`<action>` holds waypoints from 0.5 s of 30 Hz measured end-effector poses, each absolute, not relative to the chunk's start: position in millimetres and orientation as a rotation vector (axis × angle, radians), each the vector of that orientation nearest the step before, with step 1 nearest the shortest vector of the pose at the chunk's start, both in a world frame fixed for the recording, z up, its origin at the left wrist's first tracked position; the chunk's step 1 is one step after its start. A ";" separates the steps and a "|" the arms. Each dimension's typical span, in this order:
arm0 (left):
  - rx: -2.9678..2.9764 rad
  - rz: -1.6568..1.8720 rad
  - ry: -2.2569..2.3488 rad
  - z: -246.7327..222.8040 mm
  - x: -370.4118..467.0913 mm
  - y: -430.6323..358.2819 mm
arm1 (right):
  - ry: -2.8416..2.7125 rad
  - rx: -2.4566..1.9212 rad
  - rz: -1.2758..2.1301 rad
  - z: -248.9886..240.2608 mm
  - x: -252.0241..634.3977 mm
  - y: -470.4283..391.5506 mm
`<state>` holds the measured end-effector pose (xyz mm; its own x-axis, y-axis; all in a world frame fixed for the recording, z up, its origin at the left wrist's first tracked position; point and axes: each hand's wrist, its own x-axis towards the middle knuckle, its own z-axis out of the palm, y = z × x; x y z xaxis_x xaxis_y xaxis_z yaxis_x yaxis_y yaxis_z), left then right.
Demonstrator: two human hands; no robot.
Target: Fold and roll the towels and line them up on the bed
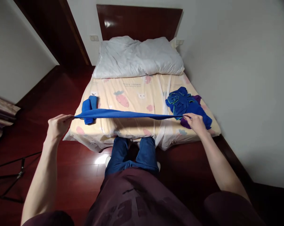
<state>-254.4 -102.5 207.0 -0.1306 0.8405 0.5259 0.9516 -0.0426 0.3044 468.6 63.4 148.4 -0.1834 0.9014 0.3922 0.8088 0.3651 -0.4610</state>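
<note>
While I look down over the foot of the bed [142, 131], I see my left hand [58, 124] pinching one end of a blue cloth [130, 114], fingers drawn together around its edge just off the bed's left corner. My right hand [195, 122] pinches the other end the same way, above the bed's right side. Between them the cloth is pulled out flat and nearly level, edge-on to me, hanging in the air over the near part of the sheet without touching it as far as I can tell.

A folded blue piece [89, 108] lies on the sheet near the left edge, partly behind the stretched cloth. A loose heap of blue and purple clothes [184, 103] sits by the right edge, just beside my right hand. The middle of the sheet between those two is bare, up to the white pillows [139, 58] against the headboard.

My legs stand close against the foot edge. To the left there is open dark wood floor [61, 91]; to the right the bed runs close along the white wall [238, 78], with only a narrow strip between.
</note>
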 end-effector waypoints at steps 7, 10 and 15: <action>-2.067 -0.885 -2.266 217.2 -263.8 -154.8 | -1.778 -1.618 0.847 165.4 506.1 27.8; -2.033 -0.860 -2.410 227.6 -265.8 -153.0 | -1.695 -1.589 0.928 193.5 507.8 24.6; -2.085 -0.728 -2.620 230.0 -277.4 -117.6 | -1.468 -1.575 1.154 214.2 508.6 41.2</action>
